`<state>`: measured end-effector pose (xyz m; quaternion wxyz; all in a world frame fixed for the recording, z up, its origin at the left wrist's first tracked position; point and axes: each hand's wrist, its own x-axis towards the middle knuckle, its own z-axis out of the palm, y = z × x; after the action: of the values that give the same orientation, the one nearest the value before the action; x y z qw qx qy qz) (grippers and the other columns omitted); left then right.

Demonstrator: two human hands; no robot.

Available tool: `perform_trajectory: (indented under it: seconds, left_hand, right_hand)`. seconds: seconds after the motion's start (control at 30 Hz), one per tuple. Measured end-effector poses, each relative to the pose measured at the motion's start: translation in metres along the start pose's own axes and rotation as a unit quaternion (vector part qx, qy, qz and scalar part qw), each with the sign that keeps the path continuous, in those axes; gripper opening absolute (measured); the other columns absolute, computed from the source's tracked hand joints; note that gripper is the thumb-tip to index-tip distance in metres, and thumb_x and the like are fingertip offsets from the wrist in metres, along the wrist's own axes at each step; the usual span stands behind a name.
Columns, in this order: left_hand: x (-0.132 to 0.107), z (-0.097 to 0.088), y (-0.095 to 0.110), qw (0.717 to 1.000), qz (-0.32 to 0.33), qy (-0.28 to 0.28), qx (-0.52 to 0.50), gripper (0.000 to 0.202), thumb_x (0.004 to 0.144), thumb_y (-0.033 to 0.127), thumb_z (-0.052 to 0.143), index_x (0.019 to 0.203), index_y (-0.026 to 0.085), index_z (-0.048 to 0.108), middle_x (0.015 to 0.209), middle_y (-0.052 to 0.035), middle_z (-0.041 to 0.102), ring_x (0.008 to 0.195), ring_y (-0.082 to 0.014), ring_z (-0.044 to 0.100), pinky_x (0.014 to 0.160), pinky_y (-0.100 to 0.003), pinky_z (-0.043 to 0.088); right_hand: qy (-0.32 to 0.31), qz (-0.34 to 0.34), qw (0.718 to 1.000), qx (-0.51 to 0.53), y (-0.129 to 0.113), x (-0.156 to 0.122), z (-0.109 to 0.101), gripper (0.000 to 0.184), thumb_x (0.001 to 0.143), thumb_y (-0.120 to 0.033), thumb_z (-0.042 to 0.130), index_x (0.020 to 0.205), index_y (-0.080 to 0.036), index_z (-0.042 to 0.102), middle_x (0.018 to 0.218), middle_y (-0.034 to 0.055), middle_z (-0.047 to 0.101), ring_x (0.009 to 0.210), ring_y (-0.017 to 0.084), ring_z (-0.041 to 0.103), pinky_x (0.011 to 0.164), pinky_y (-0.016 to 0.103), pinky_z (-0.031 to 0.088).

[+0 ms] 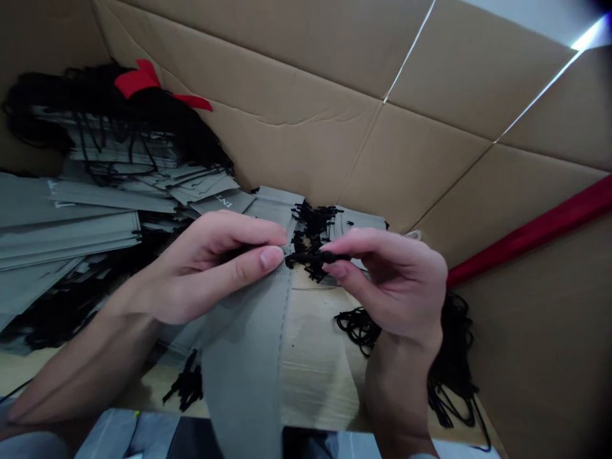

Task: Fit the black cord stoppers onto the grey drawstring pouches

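Honestly, your left hand (205, 275) pinches the gray cloth (246, 363) by its top corner and your right hand (399, 280) grips the black cord (308, 259) there, so yanking hard could slip your pinch.

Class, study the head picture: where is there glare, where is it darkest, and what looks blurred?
Head view: white glare at top right, bright streaks along the cardboard; head view: the far right edge falls dark; head view: the black cords at upper left look smeared, while stitching on the grey strip in the left hand shows more clearly.
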<state>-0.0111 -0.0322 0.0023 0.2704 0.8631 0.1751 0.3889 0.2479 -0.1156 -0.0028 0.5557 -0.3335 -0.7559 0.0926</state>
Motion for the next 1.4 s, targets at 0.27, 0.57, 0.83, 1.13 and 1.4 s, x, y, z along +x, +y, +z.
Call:
perform_trajectory:
  seconds: [0.27,0.57,0.83,1.13,1.4]
  left_hand:
    - [0.009,0.000,-0.006,0.994,0.001,-0.058,-0.088,0.036,0.112,0.029,0.059,0.078,0.018,0.060,0.068,0.0051,0.045,0.059,-0.0074,0.039,0.051,-0.020,0.032]
    - [0.007,0.015,0.008,0.985,0.103,-0.077,-0.111,0.034,0.109,0.014,0.059,0.077,0.019,0.050,0.068,0.0065,0.037,0.060,-0.0076,0.034,0.057,-0.025,0.031]
    - [0.008,0.013,0.011,0.987,0.093,-0.090,-0.097,0.032,0.110,0.013,0.056,0.079,0.020,0.051,0.069,0.0068,0.039,0.060,-0.0071,0.037,0.056,-0.022,0.033]
    - [0.004,0.007,0.014,0.990,0.010,-0.077,-0.114,0.046,0.110,0.040,0.062,0.069,0.020,0.055,0.064,0.0013,0.048,0.057,-0.0115,0.045,0.050,-0.023,0.039]
    - [-0.018,0.016,0.036,0.957,-0.019,-0.117,-0.266,0.042,0.109,0.033,0.064,0.070,0.020,0.051,0.064,0.0032,0.041,0.061,-0.0123,0.042,0.061,-0.030,0.040]
  right_hand:
    - [-0.002,-0.023,0.979,-0.205,-0.002,0.005,0.003,0.018,0.105,-0.015,0.069,0.111,-0.026,0.083,0.092,-0.0009,0.087,0.078,0.016,0.082,0.069,0.030,0.063]
    - [0.089,-0.063,0.944,-0.312,-0.005,0.008,0.027,0.019,0.101,-0.010,0.066,0.096,-0.020,0.081,0.087,0.0012,0.084,0.075,0.014,0.076,0.071,0.028,0.061]
    - [-0.048,-0.003,0.999,0.000,-0.004,0.000,0.007,0.050,0.091,-0.006,0.075,0.137,-0.025,0.078,0.115,0.0031,0.085,0.100,0.020,0.082,0.085,0.034,0.068]
    - [-0.032,-0.023,0.985,0.169,0.005,-0.001,0.017,0.019,0.083,-0.010,0.082,0.095,-0.024,0.080,0.077,-0.0015,0.074,0.066,0.016,0.068,0.060,0.032,0.056]
    - [-0.077,-0.001,0.938,0.337,0.023,0.003,0.031,0.015,0.088,-0.024,0.094,0.093,-0.021,0.080,0.078,0.0013,0.077,0.063,0.013,0.070,0.060,0.027,0.061]
